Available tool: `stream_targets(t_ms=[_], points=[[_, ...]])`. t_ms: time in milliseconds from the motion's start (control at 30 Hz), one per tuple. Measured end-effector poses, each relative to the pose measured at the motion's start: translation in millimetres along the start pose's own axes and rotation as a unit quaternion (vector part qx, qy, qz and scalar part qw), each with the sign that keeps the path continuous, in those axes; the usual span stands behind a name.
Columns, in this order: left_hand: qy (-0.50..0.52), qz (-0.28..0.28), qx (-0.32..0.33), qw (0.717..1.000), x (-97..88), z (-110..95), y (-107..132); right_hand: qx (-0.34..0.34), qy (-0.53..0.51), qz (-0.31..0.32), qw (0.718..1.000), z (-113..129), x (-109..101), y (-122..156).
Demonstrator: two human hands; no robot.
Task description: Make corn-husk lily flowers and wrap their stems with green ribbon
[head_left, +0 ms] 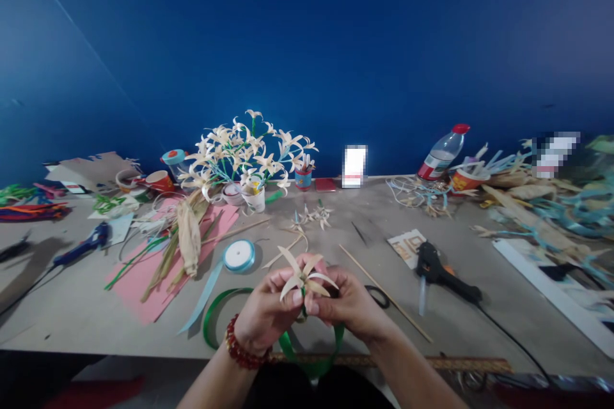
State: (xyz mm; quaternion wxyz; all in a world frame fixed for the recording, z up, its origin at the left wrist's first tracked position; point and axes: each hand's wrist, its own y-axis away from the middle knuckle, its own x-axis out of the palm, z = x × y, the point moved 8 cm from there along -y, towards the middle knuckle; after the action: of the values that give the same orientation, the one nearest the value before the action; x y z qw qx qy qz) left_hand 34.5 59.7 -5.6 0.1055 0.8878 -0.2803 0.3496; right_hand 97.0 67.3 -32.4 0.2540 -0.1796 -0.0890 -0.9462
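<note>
Near the front of the table, my left hand (273,310) and my right hand (348,307) meet around a cream husk flower (303,276) with curling, pointed petals. Both thumbs and fingers pinch it near its base, where a bit of green shows between the thumbs. A green ribbon (218,313) loops across the table beneath my hands and hangs over the front edge; whether it joins the flower's base is hidden. A beaded bracelet (244,345) circles my left wrist. Just behind my hands stands a roll of light-blue ribbon (239,256), its loose end trailing forward.
Finished-looking husk flowers (254,147) fill cups at the back. Dried husks (188,233) lie on pink paper (137,291) at left, near a blue glue gun (84,246). Right hold a thin stick (386,294), a black glue gun (444,275) with cord, and a tilted bottle (442,154).
</note>
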Motion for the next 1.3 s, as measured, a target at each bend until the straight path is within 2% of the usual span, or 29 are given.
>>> stream_targets(t_ms=[133, 267, 467, 567, 633, 733, 800, 867, 967, 1133, 1300], points=[[-0.012, -0.003, 0.003, 1.0, -0.4, -1.9, -1.6, -0.024, -0.015, 0.018, 0.999, 6.3, 2.6, -0.3], [-0.039, -0.038, 0.017, 0.998, -7.6, -2.6, -1.4, -0.056, -0.006, 0.027, 0.998, 12.4, 3.4, -0.1], [-0.033, -0.035, 0.035, 0.998, -8.6, 1.2, -1.7, -0.086, -0.012, 0.003, 0.996, 9.9, -3.5, -0.1], [-0.066, -0.072, 0.082, 0.992, -16.1, -0.7, 0.9, -0.129, 0.022, -0.035, 0.991, 13.6, -11.7, 1.4], [-0.118, -0.116, 0.135, 0.977, -24.2, -6.1, 6.3, -0.158, 0.084, -0.069, 0.982, 19.6, -16.4, 4.8], [-0.217, -0.171, 0.203, 0.94, -32.5, -16.1, 17.3, -0.191, 0.206, -0.124, 0.952, 33.4, -19.1, 13.3], [-0.278, -0.187, 0.226, 0.915, -32.7, -21.9, 22.9, -0.2, 0.263, -0.132, 0.934, 41.8, -16.5, 17.8], [-0.316, -0.187, 0.229, 0.901, -30.7, -24.9, 25.1, -0.201, 0.291, -0.119, 0.928, 46.9, -12.8, 19.8], [-0.315, -0.183, 0.208, 0.908, -29.6, -23.3, 24.4, -0.182, 0.286, -0.088, 0.937, 45.8, -10.5, 18.5], [-0.232, -0.18, 0.181, 0.939, -32.8, -15.3, 22.0, -0.115, 0.214, -0.053, 0.969, 35.0, -13.7, 12.9], [-0.207, -0.152, 0.164, 0.952, -30.5, -13.8, 18.9, -0.155, 0.28, -0.042, 0.947, 48.1, -10.2, 14.8]])
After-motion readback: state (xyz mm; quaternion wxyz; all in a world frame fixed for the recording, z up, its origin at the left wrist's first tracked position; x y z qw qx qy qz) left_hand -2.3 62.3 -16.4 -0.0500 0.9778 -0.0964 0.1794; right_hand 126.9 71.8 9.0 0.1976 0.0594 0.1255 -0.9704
